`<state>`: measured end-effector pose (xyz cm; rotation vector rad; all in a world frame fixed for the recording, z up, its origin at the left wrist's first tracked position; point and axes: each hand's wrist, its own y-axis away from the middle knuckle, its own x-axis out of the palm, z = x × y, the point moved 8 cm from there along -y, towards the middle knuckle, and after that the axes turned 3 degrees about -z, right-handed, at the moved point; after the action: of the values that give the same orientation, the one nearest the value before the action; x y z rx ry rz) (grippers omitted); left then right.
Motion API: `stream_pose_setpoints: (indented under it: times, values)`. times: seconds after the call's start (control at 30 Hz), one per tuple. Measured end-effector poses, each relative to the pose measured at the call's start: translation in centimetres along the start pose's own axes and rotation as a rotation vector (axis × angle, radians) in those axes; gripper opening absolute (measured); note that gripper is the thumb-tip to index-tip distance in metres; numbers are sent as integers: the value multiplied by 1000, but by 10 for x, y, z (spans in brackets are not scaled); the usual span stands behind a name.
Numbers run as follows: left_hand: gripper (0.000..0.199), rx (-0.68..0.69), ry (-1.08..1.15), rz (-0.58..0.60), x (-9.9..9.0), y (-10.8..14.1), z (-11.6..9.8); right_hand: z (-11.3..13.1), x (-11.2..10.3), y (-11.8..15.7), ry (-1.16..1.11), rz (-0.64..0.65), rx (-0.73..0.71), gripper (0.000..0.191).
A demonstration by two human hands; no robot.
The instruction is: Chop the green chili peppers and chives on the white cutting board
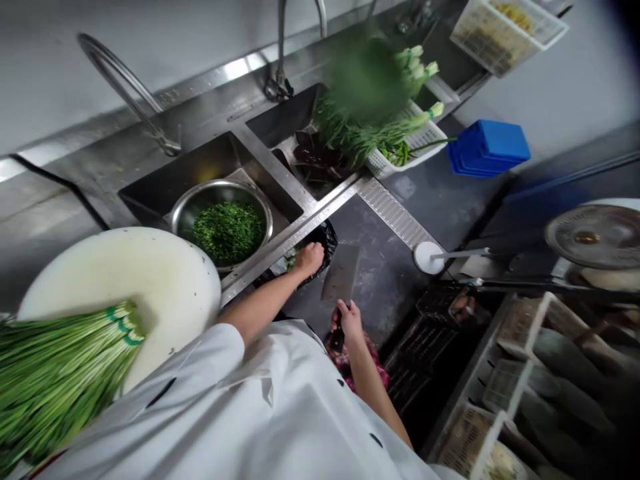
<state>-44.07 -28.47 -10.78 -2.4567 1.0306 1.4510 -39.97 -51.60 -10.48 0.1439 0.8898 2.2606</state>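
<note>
My right hand is wrapped round the black handle of a cleaver, whose broad blade points away from me above the dark floor. My left hand is closed over a black bin bag beside the sink's front edge; what its fingers hold, if anything, is hidden. On my left, bunches of garlic chives with green ties lie on a round white chopping board. Chopped greens fill part of a steel bowl in the near sink.
A white basket heaped with long greens sits over the far sink. A blue bin stands beyond it. Shelves with crates line the right, near a red net bag. Taps rise behind the sinks.
</note>
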Motion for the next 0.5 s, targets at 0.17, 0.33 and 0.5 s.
stream_pose_setpoints:
  times: [0.17, 0.33, 0.5]
  values:
    - [29, -31, -4, -4, -7, 38, 9, 17, 2, -11, 101, 25, -90, 43]
    - [39, -66, 35, 69, -38, 60, 51, 51, 10, -40, 190, 0, -234, 52]
    - [42, 26, 42, -124, -110, 142, 81, 103, 47, -51, 344, 151, -389, 46]
